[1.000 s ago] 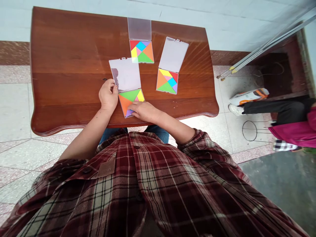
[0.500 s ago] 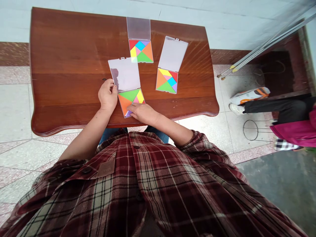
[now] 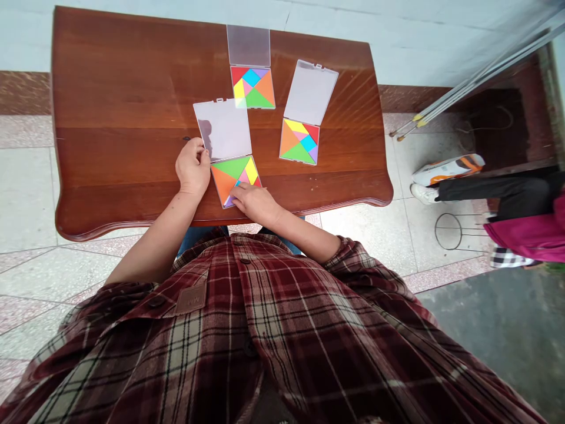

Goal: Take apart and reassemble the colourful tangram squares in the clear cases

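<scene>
A tangram case [image 3: 230, 168] lies open near the table's front edge, its colored pieces in the tray and its clear lid [image 3: 226, 131] folded back away from me. My left hand [image 3: 193, 168] rests at the left side, its fingers curled against the lid's lower left edge; whatever is between them is hidden. Over the lower right of the tray lies my right hand [image 3: 256, 203], fingertips stretched onto the pieces near the blue and purple ones. It covers part of the red and blue pieces. No piece is lifted.
On the wooden table [image 3: 119, 153], a second open tangram case [image 3: 253, 94] lies behind, overlapped by the front lid's corner. A third open case [image 3: 298, 141] lies to the right. At far right are a person's leg [image 3: 481, 189], a white-and-orange bag [image 3: 448, 169] and crutches [image 3: 417, 119].
My right hand's fingertips have shifted slightly to the right over the pieces, baring more of the tray. My left hand stays at the lid's edge. The view has tilted slightly.
</scene>
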A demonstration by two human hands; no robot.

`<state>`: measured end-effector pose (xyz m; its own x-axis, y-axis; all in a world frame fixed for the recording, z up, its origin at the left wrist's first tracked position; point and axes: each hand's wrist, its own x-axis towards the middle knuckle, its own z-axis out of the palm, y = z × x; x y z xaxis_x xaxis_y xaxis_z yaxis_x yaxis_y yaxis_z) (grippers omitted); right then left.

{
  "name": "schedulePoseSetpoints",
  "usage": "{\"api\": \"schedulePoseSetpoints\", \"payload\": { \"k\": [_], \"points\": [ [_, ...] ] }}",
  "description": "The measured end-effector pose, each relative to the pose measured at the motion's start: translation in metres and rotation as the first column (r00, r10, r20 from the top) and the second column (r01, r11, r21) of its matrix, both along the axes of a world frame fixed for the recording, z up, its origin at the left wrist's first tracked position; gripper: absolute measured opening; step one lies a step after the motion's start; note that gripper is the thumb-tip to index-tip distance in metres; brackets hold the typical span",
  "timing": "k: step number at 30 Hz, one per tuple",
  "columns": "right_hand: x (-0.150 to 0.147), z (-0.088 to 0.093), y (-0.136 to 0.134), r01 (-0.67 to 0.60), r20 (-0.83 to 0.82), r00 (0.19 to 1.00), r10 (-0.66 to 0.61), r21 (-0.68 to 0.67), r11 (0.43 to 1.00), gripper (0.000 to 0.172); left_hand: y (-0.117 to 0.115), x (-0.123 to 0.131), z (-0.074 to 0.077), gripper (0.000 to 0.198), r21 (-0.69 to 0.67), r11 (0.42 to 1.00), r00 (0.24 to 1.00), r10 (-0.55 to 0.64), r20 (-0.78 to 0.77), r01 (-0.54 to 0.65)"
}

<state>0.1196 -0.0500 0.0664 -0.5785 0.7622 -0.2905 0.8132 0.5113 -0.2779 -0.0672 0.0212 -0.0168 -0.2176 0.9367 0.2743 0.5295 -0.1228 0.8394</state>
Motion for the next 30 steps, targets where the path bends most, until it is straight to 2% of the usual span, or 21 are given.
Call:
{"api": "schedulePoseSetpoints", "payload": {
  "k": [6, 11, 17, 22, 30],
  "points": [
    [0.0, -0.007, 0.001, 0.086, -0.143, 0.986, -0.088, -0.023, 0.996, 0.024, -0.001, 0.001, 0.003, 0.022, -0.018, 1.0, 1.0, 0.022, -0.022, -0.023],
    [0.024, 0.001, 0.005, 0.261, -0.253, 0.933, -0.257, -0.02, 0.965, 0.025, -0.001, 0.002, 0.005, 0.025, 0.005, 1.0, 1.0, 0.016, -0.01, -0.016],
    [0.035, 0.005, -0.011, 0.156, -0.194, 0.967, -0.166, -0.066, 0.985, 0.022, 0.001, 0.002, 0.002, 0.023, 0.014, 1.0, 1.0, 0.016, -0.004, -0.016],
    [0.027, 0.001, -0.02, 0.164, -0.121, 0.978, -0.172, -0.079, 0.983, 0.024, 0.001, 0.001, 0.003, 0.022, -0.006, 1.0, 1.0, 0.025, -0.012, -0.025],
    [0.03, -0.004, -0.016, 0.159, -0.254, 0.95, -0.182, -0.111, 0.981, 0.024, 0.001, 0.003, 0.003, 0.021, -0.011, 0.999, 0.999, 0.041, -0.026, -0.041]
  ]
}}
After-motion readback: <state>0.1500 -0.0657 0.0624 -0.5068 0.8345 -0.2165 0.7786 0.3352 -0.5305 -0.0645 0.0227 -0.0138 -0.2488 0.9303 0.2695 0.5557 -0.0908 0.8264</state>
